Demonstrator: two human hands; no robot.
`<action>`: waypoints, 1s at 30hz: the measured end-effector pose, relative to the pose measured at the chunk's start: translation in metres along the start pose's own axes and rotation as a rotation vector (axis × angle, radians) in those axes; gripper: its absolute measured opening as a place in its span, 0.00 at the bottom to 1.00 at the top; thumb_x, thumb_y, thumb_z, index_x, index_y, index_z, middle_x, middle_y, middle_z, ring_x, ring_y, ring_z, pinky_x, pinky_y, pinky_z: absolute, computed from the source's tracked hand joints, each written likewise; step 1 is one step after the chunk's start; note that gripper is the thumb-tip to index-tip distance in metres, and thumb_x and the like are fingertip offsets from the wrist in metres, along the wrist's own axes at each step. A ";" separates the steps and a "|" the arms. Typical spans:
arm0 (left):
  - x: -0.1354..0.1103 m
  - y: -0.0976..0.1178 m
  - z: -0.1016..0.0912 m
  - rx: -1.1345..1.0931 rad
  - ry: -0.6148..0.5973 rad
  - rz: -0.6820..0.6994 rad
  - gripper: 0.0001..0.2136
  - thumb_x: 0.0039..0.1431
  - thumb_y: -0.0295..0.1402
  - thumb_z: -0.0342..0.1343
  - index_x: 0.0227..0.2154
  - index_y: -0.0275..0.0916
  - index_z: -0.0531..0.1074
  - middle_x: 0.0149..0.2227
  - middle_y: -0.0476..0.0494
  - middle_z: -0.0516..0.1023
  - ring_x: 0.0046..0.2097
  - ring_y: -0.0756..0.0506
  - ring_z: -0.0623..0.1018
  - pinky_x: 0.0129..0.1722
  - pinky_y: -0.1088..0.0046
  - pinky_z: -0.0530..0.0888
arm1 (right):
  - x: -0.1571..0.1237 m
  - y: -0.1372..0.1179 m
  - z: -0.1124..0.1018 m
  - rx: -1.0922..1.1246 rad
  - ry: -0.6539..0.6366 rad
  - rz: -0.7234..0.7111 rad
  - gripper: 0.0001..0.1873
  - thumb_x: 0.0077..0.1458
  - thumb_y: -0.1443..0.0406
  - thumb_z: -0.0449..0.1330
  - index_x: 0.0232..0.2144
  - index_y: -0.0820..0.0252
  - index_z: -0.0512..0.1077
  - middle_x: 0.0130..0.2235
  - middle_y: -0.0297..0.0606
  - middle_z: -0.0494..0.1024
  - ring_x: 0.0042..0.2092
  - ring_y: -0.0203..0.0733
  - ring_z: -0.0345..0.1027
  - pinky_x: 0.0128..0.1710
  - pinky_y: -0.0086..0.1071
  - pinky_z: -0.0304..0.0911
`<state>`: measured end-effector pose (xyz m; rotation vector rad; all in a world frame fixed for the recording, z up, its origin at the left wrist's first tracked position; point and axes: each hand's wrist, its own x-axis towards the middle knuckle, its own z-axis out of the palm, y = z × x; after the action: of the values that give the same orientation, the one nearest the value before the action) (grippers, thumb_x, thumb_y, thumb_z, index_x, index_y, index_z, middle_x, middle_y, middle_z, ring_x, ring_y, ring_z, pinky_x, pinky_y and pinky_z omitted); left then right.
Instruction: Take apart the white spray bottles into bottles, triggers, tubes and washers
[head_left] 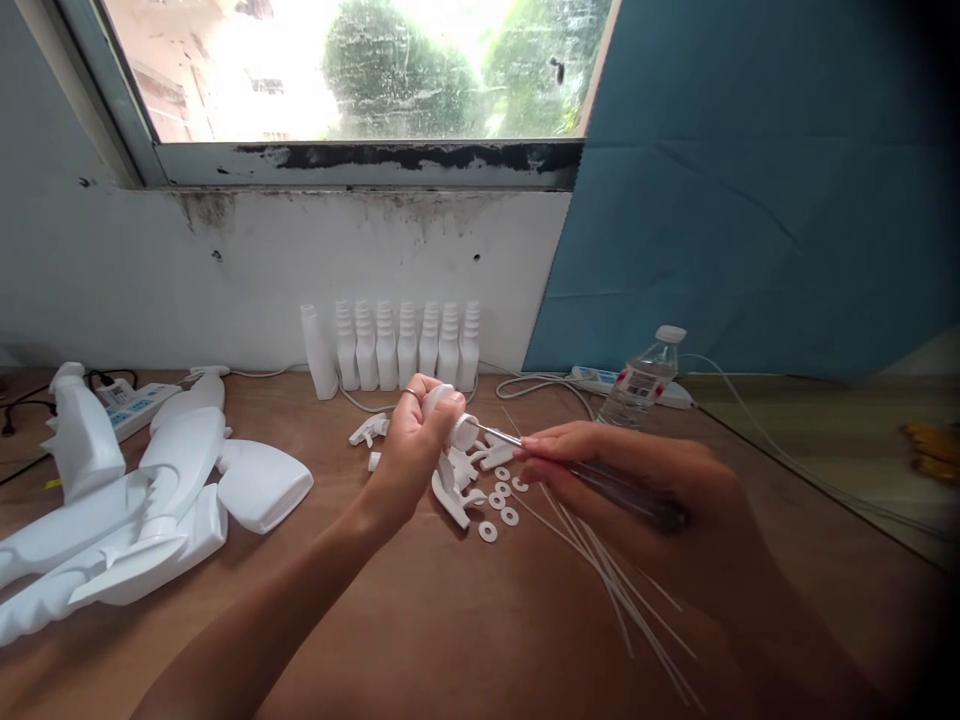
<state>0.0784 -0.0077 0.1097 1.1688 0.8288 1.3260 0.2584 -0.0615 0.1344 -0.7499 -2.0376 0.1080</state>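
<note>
My left hand [421,432] is closed around a white spray trigger head [464,432], its round cap opening turned to the right. In my right hand [637,470] is a screwdriver [499,435] with a thin metal shaft and a dark handle. The shaft's tip reaches the cap opening; how far in it goes is hidden. Below the hands lie loose white trigger heads [450,492] and several flat white washers [488,531]. Thin white tubes [600,560] are spread on the wooden table under my right hand.
Along the wall several small white bottles [386,350] stand in a row. Large white spray bottles [187,460] are heaped at the left, near a power strip [142,410]. A clear water bottle [637,385] stands right, by another power strip [679,396] and cables.
</note>
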 end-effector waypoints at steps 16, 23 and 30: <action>0.000 0.016 -0.004 -0.037 -0.064 -0.101 0.12 0.55 0.40 0.56 0.29 0.41 0.58 0.20 0.57 0.59 0.18 0.56 0.57 0.15 0.82 0.56 | 0.003 0.004 0.002 0.118 0.021 -0.116 0.16 0.54 0.77 0.59 0.41 0.54 0.72 0.38 0.37 0.80 0.36 0.40 0.76 0.30 0.30 0.71; 0.004 0.018 -0.012 0.016 -0.193 -0.156 0.11 0.54 0.38 0.55 0.27 0.40 0.59 0.22 0.55 0.59 0.18 0.56 0.56 0.14 0.81 0.53 | 0.004 0.011 -0.006 0.340 -0.038 0.005 0.10 0.53 0.76 0.60 0.36 0.57 0.74 0.34 0.36 0.80 0.35 0.40 0.76 0.30 0.31 0.71; 0.009 0.028 -0.023 0.261 -0.198 -0.035 0.11 0.56 0.37 0.55 0.26 0.39 0.59 0.22 0.55 0.57 0.21 0.56 0.57 0.19 0.84 0.57 | 0.009 0.034 0.002 0.745 -0.091 0.316 0.02 0.57 0.68 0.61 0.34 0.60 0.75 0.33 0.38 0.80 0.34 0.41 0.77 0.35 0.37 0.74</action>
<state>0.0496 0.0011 0.1315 1.4574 0.8905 1.0749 0.2694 -0.0291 0.1281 -0.5754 -1.7451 1.0328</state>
